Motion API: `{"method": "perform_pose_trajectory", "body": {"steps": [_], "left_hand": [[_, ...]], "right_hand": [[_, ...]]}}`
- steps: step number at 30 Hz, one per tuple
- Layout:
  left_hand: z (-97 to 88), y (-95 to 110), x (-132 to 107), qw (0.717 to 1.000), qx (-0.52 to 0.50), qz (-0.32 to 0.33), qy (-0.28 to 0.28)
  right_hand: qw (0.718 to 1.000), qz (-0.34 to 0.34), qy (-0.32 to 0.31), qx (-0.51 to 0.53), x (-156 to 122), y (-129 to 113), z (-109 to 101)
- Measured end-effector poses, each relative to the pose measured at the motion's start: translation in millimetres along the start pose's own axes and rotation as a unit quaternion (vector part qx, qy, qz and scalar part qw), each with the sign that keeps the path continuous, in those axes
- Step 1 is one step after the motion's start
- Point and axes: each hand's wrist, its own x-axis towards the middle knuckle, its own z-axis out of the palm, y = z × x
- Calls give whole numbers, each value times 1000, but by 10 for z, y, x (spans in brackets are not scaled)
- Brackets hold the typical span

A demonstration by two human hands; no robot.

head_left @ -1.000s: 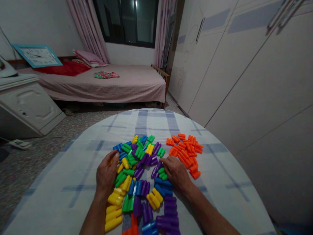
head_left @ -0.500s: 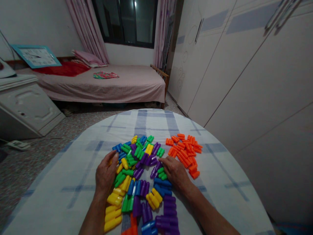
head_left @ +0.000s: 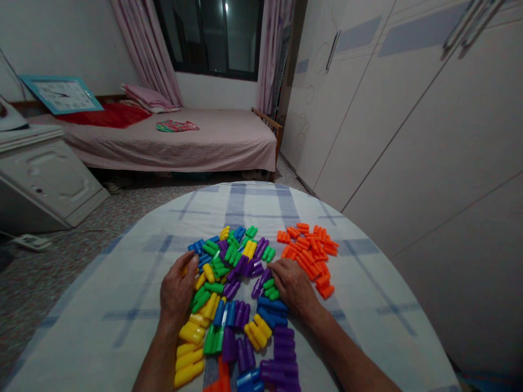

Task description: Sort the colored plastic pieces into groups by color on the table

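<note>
A heap of mixed plastic blocks (head_left: 235, 294), yellow, green, blue and purple, lies on the round table (head_left: 122, 305). My left hand (head_left: 176, 291) rests palm down on the heap's left edge, fingers curled over yellow and blue blocks. On the heap's right side my right hand (head_left: 292, 287) lies with its fingers bent onto green and purple blocks. Whether either hand grips a block is hidden. A separate pile of orange blocks (head_left: 311, 251) sits just beyond my right hand.
A checked cloth covers the table. Behind it stand a bed (head_left: 183, 141) with pink cover, a white cabinet (head_left: 44, 179) at left and white wardrobe doors (head_left: 408, 120) at right. A power strip (head_left: 30, 241) lies on the floor.
</note>
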Motion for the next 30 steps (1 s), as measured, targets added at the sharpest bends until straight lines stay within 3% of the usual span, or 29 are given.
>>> {"method": "perform_pose_trajectory", "body": {"steps": [4, 30], "left_hand": [[0, 13, -4, 1000, -2, -1, -2], [3, -28, 3, 1000, 4, 9, -3]], "right_hand": [[999, -8, 30, 6, 14, -2, -3], [1000, -7, 21, 5, 17, 5, -5]]}}
